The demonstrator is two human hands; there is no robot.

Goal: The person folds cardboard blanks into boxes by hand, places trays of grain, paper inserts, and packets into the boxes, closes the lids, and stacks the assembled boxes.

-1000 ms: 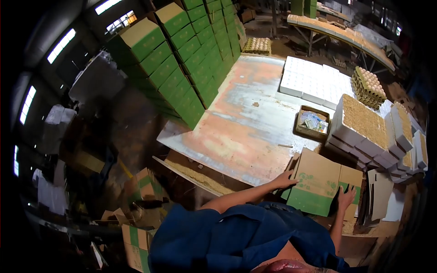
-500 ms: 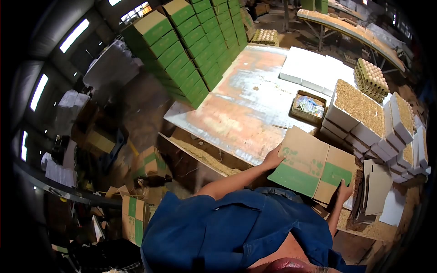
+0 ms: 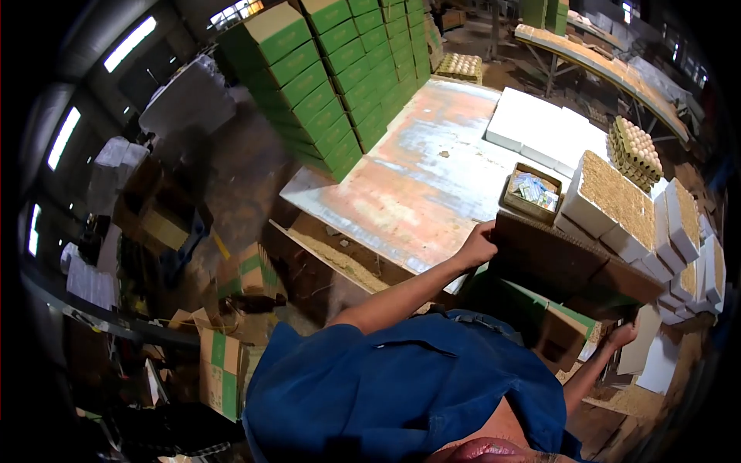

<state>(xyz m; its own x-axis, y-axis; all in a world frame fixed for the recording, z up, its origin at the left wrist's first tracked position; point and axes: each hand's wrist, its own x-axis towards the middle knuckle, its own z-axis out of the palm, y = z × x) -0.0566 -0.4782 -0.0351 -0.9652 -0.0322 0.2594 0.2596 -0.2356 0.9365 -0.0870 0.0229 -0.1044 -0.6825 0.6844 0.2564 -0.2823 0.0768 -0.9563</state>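
Note:
A brown and green cardboard box (image 3: 571, 251) is unfolded in front of my chest, its inside dark and its top gaping. My left hand (image 3: 477, 247) is closed on the box's far left edge. At the opposite end, my right hand (image 3: 622, 334) has its fingers curled at the right edge, partly hidden by the cardboard. The near wall of the box shows a green band, with a brown flap (image 3: 562, 339) hanging toward me. The bottom of the box cannot be made out.
Stacked green boxes (image 3: 324, 85) stand at the table's (image 3: 401, 193) far left. A small bin of packets (image 3: 532, 189), white foam blocks topped with husks (image 3: 614, 197) and egg trays (image 3: 635, 153) are on the right. Folded cartons (image 3: 220, 374) lie at the lower left.
The flat carton has been spread into an open box. My right hand has moved right and slightly down; the left has moved slightly right and up.

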